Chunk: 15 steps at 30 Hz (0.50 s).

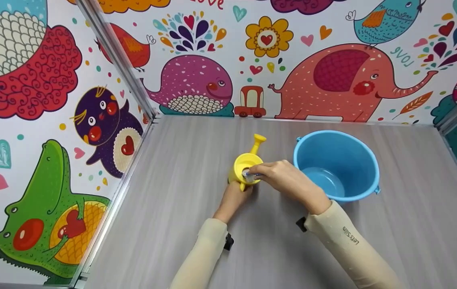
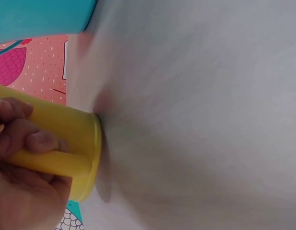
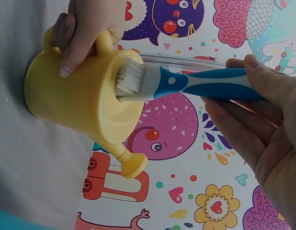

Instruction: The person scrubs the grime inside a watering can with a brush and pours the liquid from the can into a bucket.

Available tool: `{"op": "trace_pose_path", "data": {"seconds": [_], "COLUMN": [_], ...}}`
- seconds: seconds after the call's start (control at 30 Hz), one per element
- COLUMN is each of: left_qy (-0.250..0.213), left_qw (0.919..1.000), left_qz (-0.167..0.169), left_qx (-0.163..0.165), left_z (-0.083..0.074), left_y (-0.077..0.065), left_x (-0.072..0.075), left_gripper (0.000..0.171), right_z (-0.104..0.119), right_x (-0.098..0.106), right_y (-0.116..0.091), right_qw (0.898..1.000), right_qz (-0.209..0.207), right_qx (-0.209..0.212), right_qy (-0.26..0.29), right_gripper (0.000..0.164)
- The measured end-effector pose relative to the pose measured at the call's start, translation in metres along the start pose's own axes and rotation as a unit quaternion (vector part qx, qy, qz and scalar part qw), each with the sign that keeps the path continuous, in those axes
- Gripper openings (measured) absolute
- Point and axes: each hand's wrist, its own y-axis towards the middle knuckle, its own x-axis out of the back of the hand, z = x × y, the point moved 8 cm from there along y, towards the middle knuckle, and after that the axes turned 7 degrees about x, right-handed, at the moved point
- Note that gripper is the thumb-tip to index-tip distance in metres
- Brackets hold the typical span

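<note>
A yellow watering can (image 1: 233, 171) stands mid-table in the head view, its spout pointing away from the person. My left hand (image 1: 234, 196) grips its handle, with the fingers curled through it in the left wrist view. There, the can's base sits right at the tabletop. My right hand (image 1: 286, 178) holds a blue-and-white brush (image 3: 205, 84) by the handle, between thumb and fingers. The white bristles (image 3: 131, 79) reach into the can's top opening, beside its inner rim. From above, the right hand covers most of the brush.
A light blue bucket (image 1: 359, 160) stands upright to the right of the can, close to the right hand. Walls printed with cartoon animals rise behind and left of the grey wooden table (image 1: 164, 200). A metal strip (image 1: 112, 212) runs along the left edge.
</note>
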Motion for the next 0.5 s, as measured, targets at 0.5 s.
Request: {"op": "trace_pose_path", "data": {"seconds": [0.5], "left_qy": [0.011], "left_qw": [0.9999], "left_qz": [-0.001], "left_qx": [0.005], "left_z": [-0.0008], "left_y": [-0.0011], "left_x": [0.0005], "left_gripper": [0.012], "right_z": [0.0073], "right_x": [0.0058], "right_y": [-0.0034], "right_qw": [1.0], "right_qz": [0.007], "right_qx": [0.002], "right_qy": [-0.01], "right_gripper": [0.037]}}
